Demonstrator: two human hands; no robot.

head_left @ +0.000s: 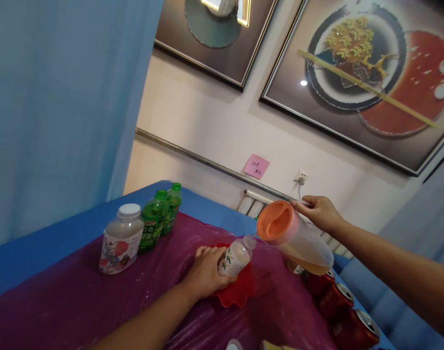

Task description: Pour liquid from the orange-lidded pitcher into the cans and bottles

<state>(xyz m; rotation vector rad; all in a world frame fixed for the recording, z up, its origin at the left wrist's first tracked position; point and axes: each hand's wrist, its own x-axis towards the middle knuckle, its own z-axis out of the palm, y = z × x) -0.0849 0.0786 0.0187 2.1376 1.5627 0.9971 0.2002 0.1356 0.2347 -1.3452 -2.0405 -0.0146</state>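
My left hand is wrapped round a small clear bottle with a leaf-print label, its uncapped neck leaning up to the right. Beneath it lies a red scalloped dish. My right hand grips the handle of a translucent pitcher with an orange lid. The pitcher is tipped leftward, its lid beside the bottle's mouth, and pale brownish liquid lies along its lower side. Whether liquid is flowing between them I cannot tell.
A white-capped jar and two green bottles stand at the left on purple plastic sheeting. Several dark red cans line the right edge. A partly cut-off white cap shows at the bottom. Blue curtains hang on both sides.
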